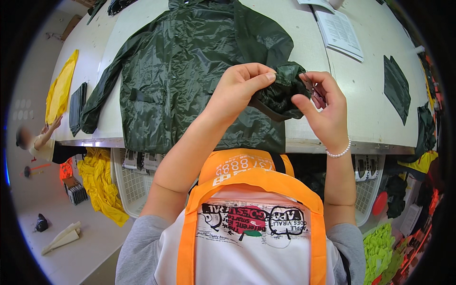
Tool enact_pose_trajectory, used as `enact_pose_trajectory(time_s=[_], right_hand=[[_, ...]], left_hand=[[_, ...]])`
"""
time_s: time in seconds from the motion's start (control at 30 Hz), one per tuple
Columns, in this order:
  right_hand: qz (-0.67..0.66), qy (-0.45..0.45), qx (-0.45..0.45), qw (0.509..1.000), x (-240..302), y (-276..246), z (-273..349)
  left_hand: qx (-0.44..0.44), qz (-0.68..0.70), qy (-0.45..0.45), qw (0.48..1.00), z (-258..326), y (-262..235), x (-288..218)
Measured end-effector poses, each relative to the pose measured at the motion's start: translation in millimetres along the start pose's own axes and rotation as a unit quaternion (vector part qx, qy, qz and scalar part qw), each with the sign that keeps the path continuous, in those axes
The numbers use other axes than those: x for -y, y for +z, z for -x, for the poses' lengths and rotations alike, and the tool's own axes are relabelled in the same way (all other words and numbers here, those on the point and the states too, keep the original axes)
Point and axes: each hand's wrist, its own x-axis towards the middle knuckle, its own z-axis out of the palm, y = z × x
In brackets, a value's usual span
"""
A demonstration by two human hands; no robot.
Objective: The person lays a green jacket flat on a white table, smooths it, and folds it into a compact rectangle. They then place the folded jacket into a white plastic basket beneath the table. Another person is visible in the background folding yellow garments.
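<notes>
Between both hands (241,88), green sleeve (286,76), bunched

Directions taken from view centre. White T-shirt (237,268) sits at 6 o'clock; short grey sleeves (142,251) show at 7 and 4 o'clock. Chest print (287,222) carries black line drawings, lettering, a dark-red patch (248,216), a green leaf shape (253,233) at the patch's 6 o'clock. Orange fabric apron strap (187,242) loops broadly; orange bib (228,164) bears white printing. Pearly-white round-bead bracelet (338,153) circles the wrist at the right hand's (332,111) 6 o'clock.
</notes>
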Motion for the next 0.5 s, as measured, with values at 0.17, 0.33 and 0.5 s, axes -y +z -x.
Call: enact_pose_trajectory(time_s=[0.17,0.33,0.5], right_hand=[[0.105,-0.161,-0.099,0.976,-7,24,-4],[0.053,-0.13,-0.029,0.99,1,18,4],[0.002,0.101,0.52,0.848,-19,-40,33]], left_hand=[[-0.011,-0.014,-0.014,1.0,-2,6,1],[-0.039,0.018,-0.009,0.999,-1,-2,0],[-0.033,0.015,0.019,0.999,0,-9,0]])
